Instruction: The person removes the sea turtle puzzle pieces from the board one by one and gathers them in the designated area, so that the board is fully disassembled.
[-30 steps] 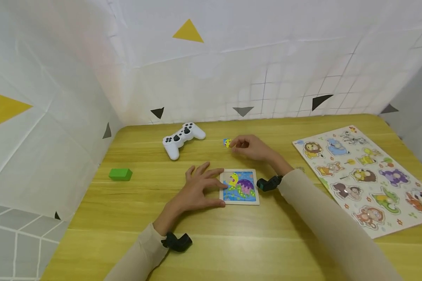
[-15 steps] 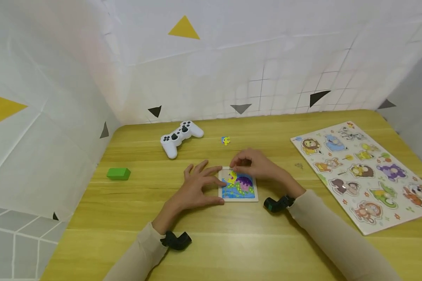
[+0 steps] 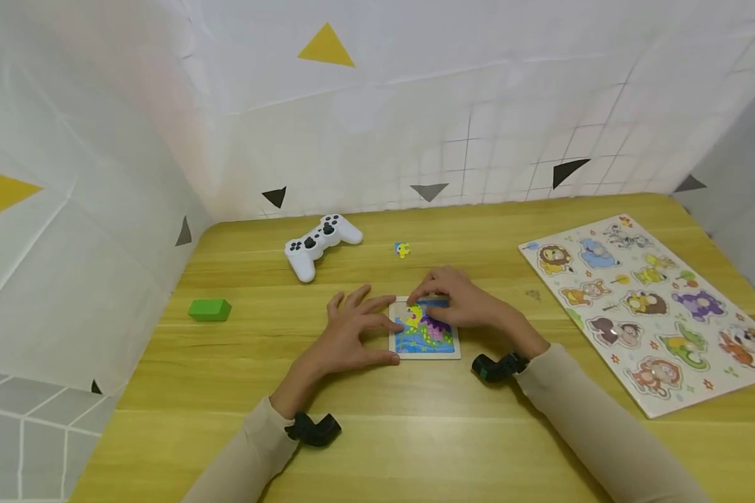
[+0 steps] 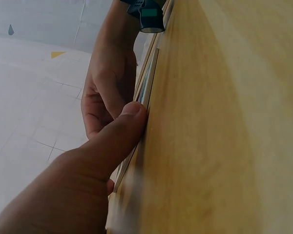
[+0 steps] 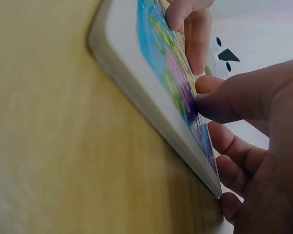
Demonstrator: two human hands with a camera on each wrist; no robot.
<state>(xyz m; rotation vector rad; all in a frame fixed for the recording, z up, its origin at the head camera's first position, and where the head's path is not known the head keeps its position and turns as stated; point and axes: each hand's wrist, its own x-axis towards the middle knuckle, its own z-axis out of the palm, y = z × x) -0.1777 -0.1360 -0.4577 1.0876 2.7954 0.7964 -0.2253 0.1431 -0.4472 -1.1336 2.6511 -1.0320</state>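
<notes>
A small framed jigsaw puzzle (image 3: 423, 355) with a turtle picture lies on the table between my hands. My left hand (image 3: 349, 337) is spread along its left side, thumb at the near corner and index finger at the far corner. Another left fingertip lies on the picture. Over the upper part of the puzzle bends my right hand (image 3: 468, 299), its thumb and index fingertip touching the picture near the turtle's head and shell. I cannot tell whether they pinch a piece. Its other fingertips sit by the far edge. A loose yellow-and-blue puzzle piece (image 3: 403, 249) lies beyond the puzzle.
A white game controller (image 3: 323, 244) lies at the back left, and a green block (image 3: 210, 309) sits nearer the table's left edge. On the right lies a large animal puzzle board (image 3: 610, 307). Patterned white cloth (image 3: 365, 140) rises behind the table.
My right hand has come from beside the loose piece back to the puzzle, first at its far edge, then with fingertips lower on the picture. The left hand has kept its place.
</notes>
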